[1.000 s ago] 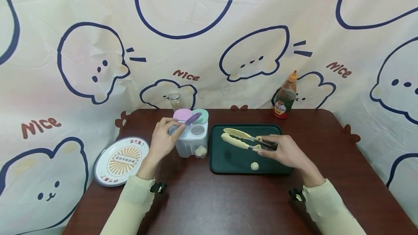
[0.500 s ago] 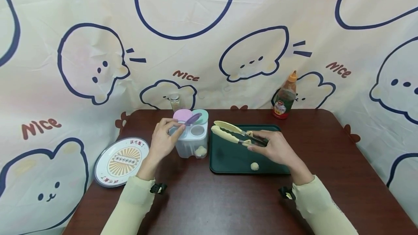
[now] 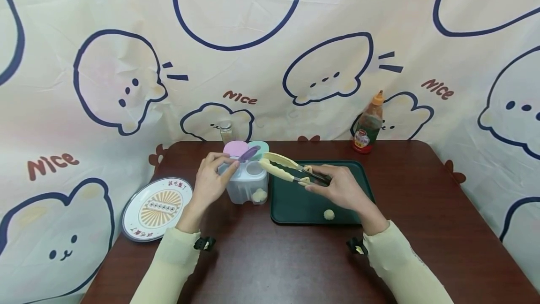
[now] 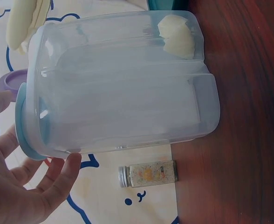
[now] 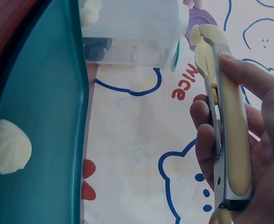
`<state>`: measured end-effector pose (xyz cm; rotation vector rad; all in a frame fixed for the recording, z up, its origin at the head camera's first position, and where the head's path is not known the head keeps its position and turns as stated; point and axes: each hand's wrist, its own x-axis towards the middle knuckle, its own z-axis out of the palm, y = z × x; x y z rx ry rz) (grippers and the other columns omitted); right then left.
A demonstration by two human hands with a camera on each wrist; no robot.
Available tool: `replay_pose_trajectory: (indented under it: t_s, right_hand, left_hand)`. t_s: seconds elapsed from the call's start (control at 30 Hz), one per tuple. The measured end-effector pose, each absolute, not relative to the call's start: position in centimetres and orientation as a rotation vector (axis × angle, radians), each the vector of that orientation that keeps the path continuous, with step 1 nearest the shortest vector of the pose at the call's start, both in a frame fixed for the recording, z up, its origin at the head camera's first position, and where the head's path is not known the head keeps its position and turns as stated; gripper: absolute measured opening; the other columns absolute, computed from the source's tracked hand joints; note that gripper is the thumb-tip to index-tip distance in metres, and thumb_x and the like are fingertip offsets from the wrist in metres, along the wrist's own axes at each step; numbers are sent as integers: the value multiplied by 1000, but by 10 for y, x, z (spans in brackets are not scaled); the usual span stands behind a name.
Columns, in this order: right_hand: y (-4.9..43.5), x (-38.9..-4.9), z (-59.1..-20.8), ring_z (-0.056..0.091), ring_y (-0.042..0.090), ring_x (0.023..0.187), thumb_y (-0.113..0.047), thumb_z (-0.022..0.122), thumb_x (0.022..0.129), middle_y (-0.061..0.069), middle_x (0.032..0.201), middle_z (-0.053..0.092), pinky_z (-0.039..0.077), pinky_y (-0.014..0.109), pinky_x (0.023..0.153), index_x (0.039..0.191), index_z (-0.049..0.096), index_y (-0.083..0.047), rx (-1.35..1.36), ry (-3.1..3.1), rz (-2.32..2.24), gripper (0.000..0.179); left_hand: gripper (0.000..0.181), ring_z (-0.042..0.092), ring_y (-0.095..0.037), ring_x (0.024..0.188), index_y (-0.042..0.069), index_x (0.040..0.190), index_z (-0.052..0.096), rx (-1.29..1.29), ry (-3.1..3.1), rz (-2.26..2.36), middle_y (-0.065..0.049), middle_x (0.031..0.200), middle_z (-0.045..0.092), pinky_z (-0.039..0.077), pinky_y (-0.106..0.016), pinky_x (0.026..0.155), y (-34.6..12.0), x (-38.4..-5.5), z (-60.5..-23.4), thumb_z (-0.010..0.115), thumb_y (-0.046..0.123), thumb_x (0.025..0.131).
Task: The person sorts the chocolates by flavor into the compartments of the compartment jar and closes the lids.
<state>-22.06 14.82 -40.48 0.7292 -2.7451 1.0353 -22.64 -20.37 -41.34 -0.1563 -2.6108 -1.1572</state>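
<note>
My right hand (image 3: 339, 186) grips cream-headed tongs (image 3: 280, 169) above the tray's left edge, with their tips over the clear plastic seasoning box (image 3: 247, 188). Whether anything lies between the tips I cannot tell. On the box's top left, my left hand (image 3: 211, 178) curls its fingers around the light blue lid (image 4: 25, 121), with the thumb against the raised purple lid (image 3: 250, 153). One round opening (image 3: 254, 168) shows uncovered. A white piece (image 4: 177, 37) sits inside the box, low at the front right. Another white ridged piece (image 5: 11, 147) lies on the dark green tray (image 3: 295, 210).
A white patterned plate (image 3: 157, 208) lies left of the box. Behind the box stands a small spice jar (image 4: 151, 173) with a metal cap. A sauce bottle (image 3: 369, 125) with an orange tip stands at the back right, near the patterned cloth backdrop (image 3: 270, 74).
My right hand has carried the tongs leftward from above the tray to the box's opening. My left hand and the purple lid have stayed in place.
</note>
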Motion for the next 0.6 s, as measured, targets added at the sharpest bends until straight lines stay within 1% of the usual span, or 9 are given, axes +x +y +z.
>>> replay_pose_trajectory:
  t_s: [0.17,0.33,0.6]
  right_hand:
    - [141,-222,-403,57,14,76,-37,80,84,2,110,73,46,26,62,128,69,-19,725,-2751,1046,48]
    - [134,-224,-404,55,13,73,-37,80,84,3,107,74,44,25,58,127,69,-20,725,-2758,1048,48]
    - [130,-225,-403,54,12,70,-37,81,83,2,95,72,44,26,58,127,69,-21,743,-2778,1048,48]
  left_hand:
    - [42,49,-30,122,9,109,74,-160,-2592,-1133,-9,130,59,39,-54,101,-203,-227,-414,64,48,94]
    - [43,48,-30,122,10,109,74,-159,-2597,-1132,-8,130,58,40,-53,99,-203,-227,-414,63,49,94]
    - [45,48,-28,122,11,110,74,-162,-2604,-1138,-7,131,58,41,-53,98,-204,-226,-413,62,51,94]
